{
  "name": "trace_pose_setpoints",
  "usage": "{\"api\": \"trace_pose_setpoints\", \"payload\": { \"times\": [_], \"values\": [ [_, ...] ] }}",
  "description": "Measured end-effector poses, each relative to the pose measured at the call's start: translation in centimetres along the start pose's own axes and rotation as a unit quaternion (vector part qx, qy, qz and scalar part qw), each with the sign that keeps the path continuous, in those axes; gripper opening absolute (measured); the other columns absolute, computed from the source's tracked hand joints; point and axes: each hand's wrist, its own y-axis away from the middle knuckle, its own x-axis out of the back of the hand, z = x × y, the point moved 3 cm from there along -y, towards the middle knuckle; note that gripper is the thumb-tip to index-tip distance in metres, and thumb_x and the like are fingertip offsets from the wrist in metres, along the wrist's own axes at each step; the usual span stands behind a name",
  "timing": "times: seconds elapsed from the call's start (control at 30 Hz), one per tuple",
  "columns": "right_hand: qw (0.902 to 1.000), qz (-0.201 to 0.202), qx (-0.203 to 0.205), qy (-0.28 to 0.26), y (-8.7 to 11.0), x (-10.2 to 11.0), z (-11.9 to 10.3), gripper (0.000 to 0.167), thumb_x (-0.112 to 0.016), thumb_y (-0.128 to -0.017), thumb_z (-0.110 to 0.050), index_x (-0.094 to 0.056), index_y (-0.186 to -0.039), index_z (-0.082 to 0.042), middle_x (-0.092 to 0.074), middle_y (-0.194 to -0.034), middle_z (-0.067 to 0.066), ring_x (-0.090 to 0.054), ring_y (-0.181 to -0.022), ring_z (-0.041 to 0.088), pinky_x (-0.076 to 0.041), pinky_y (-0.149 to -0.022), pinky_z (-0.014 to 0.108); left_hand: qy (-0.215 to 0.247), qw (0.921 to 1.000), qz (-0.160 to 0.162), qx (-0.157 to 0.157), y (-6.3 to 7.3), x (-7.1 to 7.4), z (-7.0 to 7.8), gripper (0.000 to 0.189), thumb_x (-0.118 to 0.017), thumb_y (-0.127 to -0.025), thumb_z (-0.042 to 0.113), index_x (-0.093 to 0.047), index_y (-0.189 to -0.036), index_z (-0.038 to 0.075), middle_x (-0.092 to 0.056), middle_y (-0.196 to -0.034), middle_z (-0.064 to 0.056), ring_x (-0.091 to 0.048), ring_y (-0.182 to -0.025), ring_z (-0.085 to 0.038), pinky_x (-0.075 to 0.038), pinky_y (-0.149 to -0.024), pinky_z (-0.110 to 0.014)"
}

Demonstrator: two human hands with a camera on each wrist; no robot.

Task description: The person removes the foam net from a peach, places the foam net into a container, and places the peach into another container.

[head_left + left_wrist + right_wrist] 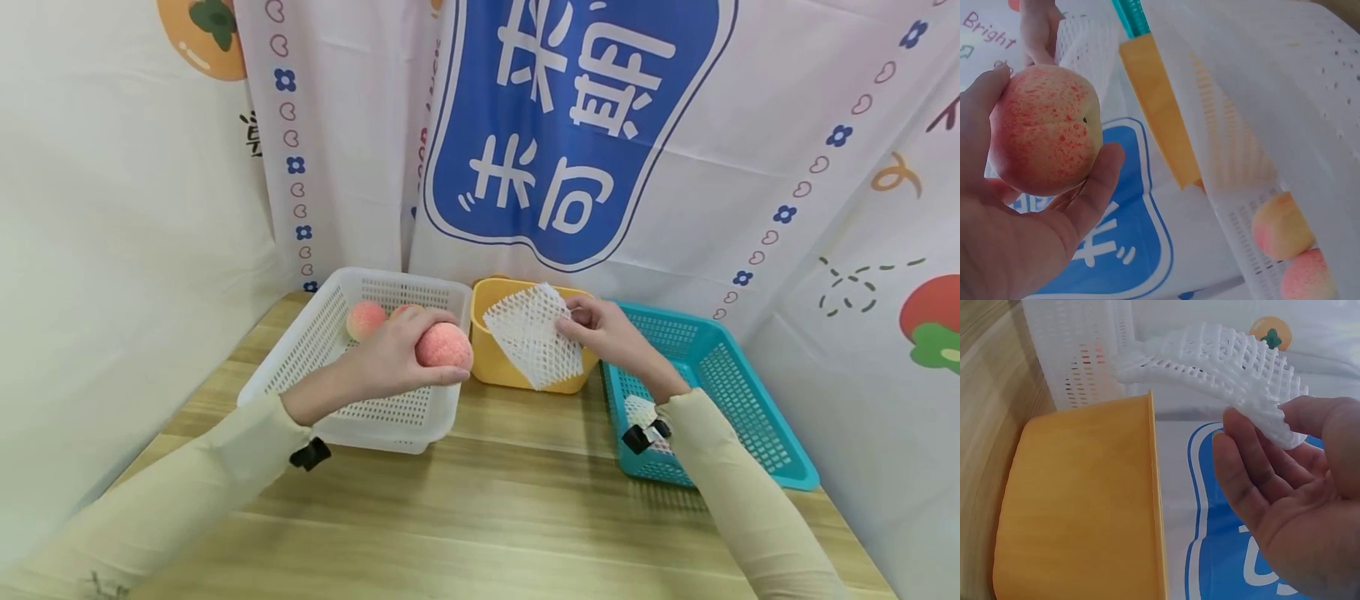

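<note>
White netting of the net (534, 333) covers much of the yellow bin's (502, 367) mouth, so what lies inside cannot be told. The left hand (386, 360) half covers one loose peach (406, 309); another (367, 320) shows beside it. Something white and netted (637, 408) in the teal basket (738, 375) is partly hidden by the right wrist, its contents unclear. The tabletop's (525, 508) near edge is cut off.

Of the two hands, the left reaches across the white basket (303, 354), thumb and fingers curled round a peach (444, 346), held up over that basket's right side. The right hand (603, 329) pinches the net at one end between thumb and fingers, holding it up in front of the bin.

The white basket stands by the tabletop's back left corner, the bin midway along the back edge, the teal basket towards the right edge. A printed sheet (360, 150) hangs behind.
</note>
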Motion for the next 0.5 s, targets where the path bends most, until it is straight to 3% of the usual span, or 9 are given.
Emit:
{"api": "trace_pose_setpoints", "payload": {
  "times": [0.17, 0.3, 0.5],
  "values": [
    [0.9972, 0.029, -0.026, -0.063, -1.1, 0.5, 1.0, 0.04, -0.06, -0.097, -0.04, -0.056, -0.124, -0.011, -0.073, -0.1, 0.012, -0.07, -0.084, 0.019, -0.058, -0.08, 0.031, 0.01, 0.9987, -0.032, 0.039, -1.0, 0.7, -1.7, 0.067, -0.076, -0.076, 0.058, -0.056, -0.126, 0.019, -0.064, -0.116, -0.002, -0.061, -0.101, -0.019, -0.055, -0.082, -0.037],
    [0.9917, 0.073, -0.046, -0.095, -2.4, 0.9, 1.9, 0.041, -0.06, -0.096, -0.04, -0.055, -0.125, -0.011, -0.072, -0.104, 0.012, -0.07, -0.087, 0.017, -0.058, -0.081, 0.031, -0.01, 0.9943, -0.061, 0.087, -1.8, 1.3, -3.5, 0.064, -0.072, -0.075, 0.066, -0.057, -0.123, 0.026, -0.067, -0.107, 0.002, -0.062, -0.089, -0.017, -0.053, -0.074, -0.032],
    [0.9762, 0.113, -0.095, -0.158, -4.0, 1.1, 2.8, 0.039, -0.06, -0.097, -0.034, -0.051, -0.127, -0.01, -0.069, -0.117, 0.014, -0.07, -0.09, 0.017, -0.059, -0.081, 0.031, -0.01, 0.9901, -0.089, 0.108, -2.9, 1.8, -5.7, 0.065, -0.073, -0.079, 0.06, -0.055, -0.126, 0.02, -0.066, -0.11, -0.003, -0.061, -0.094, -0.021, -0.053, -0.078, -0.033]
  ]
}}
